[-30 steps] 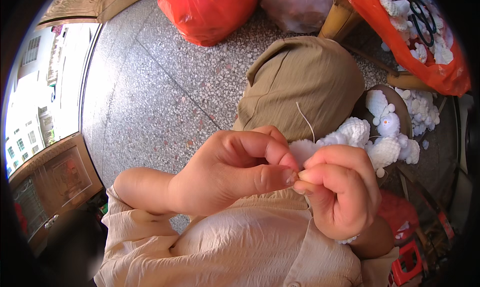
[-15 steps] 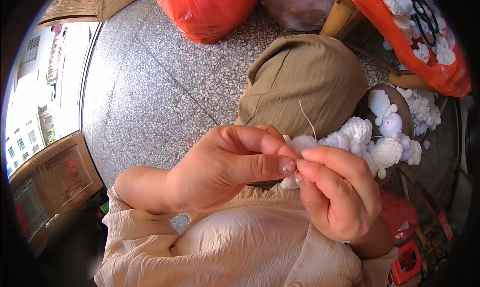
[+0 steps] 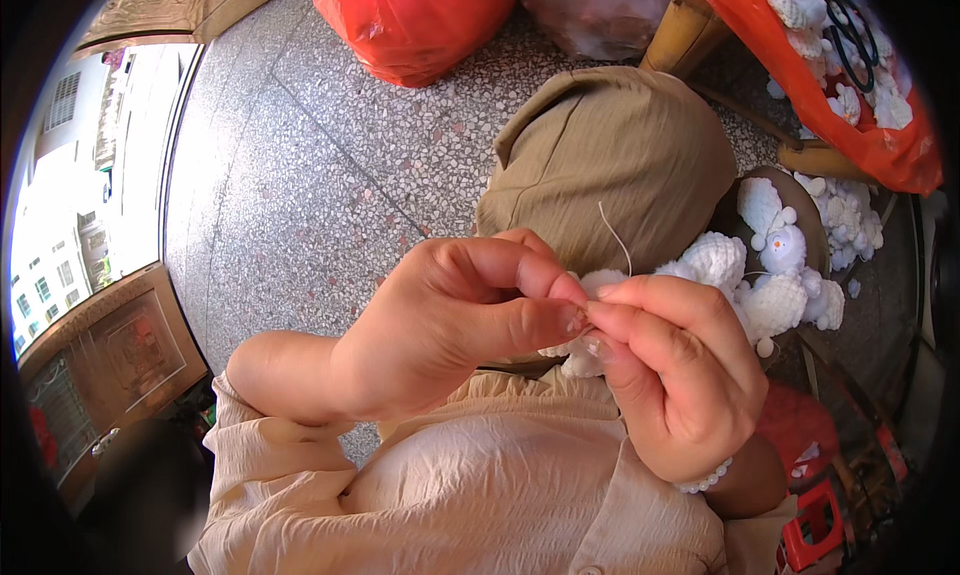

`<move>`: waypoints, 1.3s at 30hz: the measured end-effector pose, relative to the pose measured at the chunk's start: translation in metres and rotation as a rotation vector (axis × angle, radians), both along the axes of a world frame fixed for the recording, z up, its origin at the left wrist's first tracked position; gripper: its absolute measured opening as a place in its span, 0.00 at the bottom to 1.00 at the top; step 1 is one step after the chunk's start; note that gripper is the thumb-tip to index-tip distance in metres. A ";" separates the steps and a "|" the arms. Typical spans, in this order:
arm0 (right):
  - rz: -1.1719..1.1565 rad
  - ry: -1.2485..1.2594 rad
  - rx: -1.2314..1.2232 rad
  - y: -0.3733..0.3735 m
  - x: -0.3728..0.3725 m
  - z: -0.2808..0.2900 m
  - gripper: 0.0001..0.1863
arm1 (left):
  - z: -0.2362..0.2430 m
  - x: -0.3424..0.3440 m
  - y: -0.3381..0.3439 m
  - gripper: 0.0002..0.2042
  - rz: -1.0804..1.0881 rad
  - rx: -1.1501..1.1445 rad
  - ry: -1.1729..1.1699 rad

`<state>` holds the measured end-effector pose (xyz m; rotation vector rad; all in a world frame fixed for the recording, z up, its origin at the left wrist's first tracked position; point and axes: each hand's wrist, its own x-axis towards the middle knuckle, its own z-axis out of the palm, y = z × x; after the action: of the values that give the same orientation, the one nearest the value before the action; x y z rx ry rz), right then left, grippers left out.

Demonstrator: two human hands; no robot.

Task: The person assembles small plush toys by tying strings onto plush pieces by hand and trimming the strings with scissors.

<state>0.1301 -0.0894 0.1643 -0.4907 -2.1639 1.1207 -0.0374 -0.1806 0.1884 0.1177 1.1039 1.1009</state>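
In front of my chest, my left hand (image 3: 465, 320) and my right hand (image 3: 690, 375) meet fingertip to fingertip, both closed in a pinch. Whatever sits between the fingertips is too small and covered to make out. Behind the fingers lie white fluffy plush pieces (image 3: 718, 260), partly hidden by my right hand. A loose pale thread (image 3: 615, 235) stands up just above the fingertips. To the right rests a small white plush snowman head (image 3: 783, 247) with an orange nose, among knobbly white crocheted pieces (image 3: 776, 307).
An open red plastic bag (image 3: 825, 100) at upper right holds white crocheted parts, with dark-handled scissors (image 3: 850, 40) on top. A tied red bag (image 3: 415, 25) and a greyish bag (image 3: 600, 15) stand on the speckled floor (image 3: 300, 175). A red plastic object (image 3: 815, 525) is at lower right.
Both hands stay pinched together and have shifted slightly. My right wrist has turned, and its beaded bracelet shows more. The thread and plush pieces look nearly the same.
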 end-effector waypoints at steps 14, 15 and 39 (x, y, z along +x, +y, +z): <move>-0.074 -0.047 -0.152 -0.002 -0.002 0.002 0.05 | 0.005 -0.002 0.004 0.06 -0.141 0.141 0.407; -0.073 -0.047 -0.152 -0.002 -0.003 0.003 0.05 | 0.008 -0.001 0.004 0.06 -0.182 0.104 0.476; -0.070 -0.048 -0.013 -0.005 -0.005 -0.002 0.11 | -0.005 -0.002 0.006 0.06 -0.271 0.459 0.908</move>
<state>0.1250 -0.0945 0.1622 -0.5999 -2.1645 1.0958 -0.0393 -0.1751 0.1834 1.1878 1.5381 1.0454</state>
